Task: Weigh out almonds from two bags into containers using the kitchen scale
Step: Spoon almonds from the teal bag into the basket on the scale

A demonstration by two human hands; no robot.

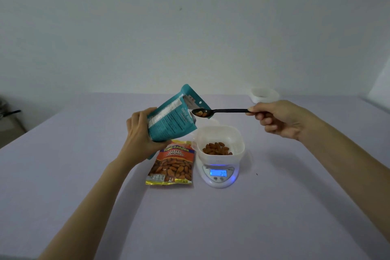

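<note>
My left hand (140,131) grips a teal almond bag (173,115), tilted with its open mouth toward the right, above the table. My right hand (276,119) pinches the handle of a black spoon (221,111); its bowl, holding a few almonds, sits at the bag's mouth. Below the spoon, a white container (219,133) with several almonds stands on a white kitchen scale (218,175) whose blue display is lit. A red and orange salted almonds bag (172,164) lies flat to the left of the scale.
A second white container (264,95) stands at the far right of the pale lilac table (211,228), close to the wall. A dark object (8,112) sits off the table at the far left.
</note>
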